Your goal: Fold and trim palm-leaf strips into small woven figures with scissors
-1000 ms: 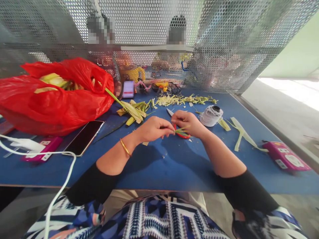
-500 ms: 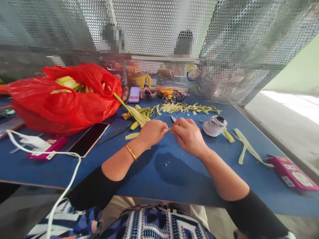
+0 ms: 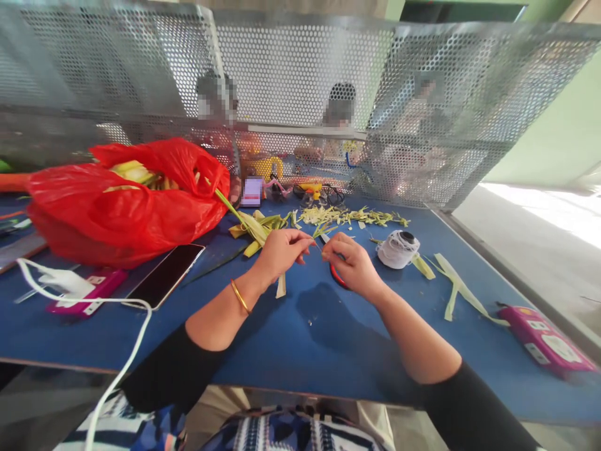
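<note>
My left hand (image 3: 284, 250) is closed in a pinch over the middle of the table. Just to its right, my right hand (image 3: 350, 262) pinches too, its fingers curled. A thin strand (image 3: 317, 245) seems to run between the two sets of fingertips; its ends are hidden. Under my right hand lie scissors with a red handle (image 3: 339, 277), partly covered by it. A pale strip of corn husk (image 3: 280, 286) shows below my left hand. Behind that hand rest more yellow-green husks (image 3: 256, 228). A spool of white thread (image 3: 398, 249) stands right of my right hand.
A red plastic bag (image 3: 126, 207) of husks fills the left, beside a phone (image 3: 166, 275) and a magenta box (image 3: 89, 294) with a white cable. Husk scraps (image 3: 352, 216) line the back. Another magenta box (image 3: 544, 341) sits right. People are behind a perforated metal screen (image 3: 300, 69).
My hands have drawn slightly apart, and the left fingers have opened out somewhat. The red scissor handle and hanging husk strip now show. The view has tilted up a little.
</note>
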Available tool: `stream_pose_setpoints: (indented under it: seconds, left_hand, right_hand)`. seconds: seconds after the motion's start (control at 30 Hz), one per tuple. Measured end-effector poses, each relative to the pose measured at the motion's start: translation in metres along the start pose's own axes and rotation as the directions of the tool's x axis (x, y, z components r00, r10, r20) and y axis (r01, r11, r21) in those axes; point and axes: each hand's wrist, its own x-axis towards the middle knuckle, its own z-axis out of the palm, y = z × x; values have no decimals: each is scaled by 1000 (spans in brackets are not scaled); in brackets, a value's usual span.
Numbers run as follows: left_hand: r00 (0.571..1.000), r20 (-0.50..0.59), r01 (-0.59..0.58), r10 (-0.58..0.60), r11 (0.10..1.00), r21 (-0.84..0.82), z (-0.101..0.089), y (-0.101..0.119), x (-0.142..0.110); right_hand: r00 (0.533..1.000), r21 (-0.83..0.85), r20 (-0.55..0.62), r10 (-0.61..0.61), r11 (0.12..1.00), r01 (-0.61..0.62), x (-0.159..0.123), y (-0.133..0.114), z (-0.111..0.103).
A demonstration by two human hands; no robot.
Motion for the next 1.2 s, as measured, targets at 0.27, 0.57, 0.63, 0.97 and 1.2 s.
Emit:
stream_pose_setpoints:
  seconds: [0.27, 0.57, 0.63, 0.97, 1.2]
  left_hand:
    - [981, 40, 192, -187, 957, -218, 8, -9, 1]
    - [920, 179, 391, -349, 786, -479, 8, -9, 1]
    - [907, 211, 422, -365, 765, -487, 9, -10, 1]
    - [896, 210, 443, -392, 751, -489, 11, -16, 4]
    - [891, 32, 434, -453, 828, -354, 20, -18, -1]
  right_hand:
    - [998, 98, -4, 63, 993, -62, -4, -2, 12]
    - [912, 575, 210, 352, 710, -406, -2, -4, 23]
    - [911, 621, 234, 339, 669, -408, -2, -7, 25]
    - [872, 675, 245, 423, 571, -467, 1, -1, 19]
    - [805, 719, 269, 529, 446, -533, 2, 5, 15]
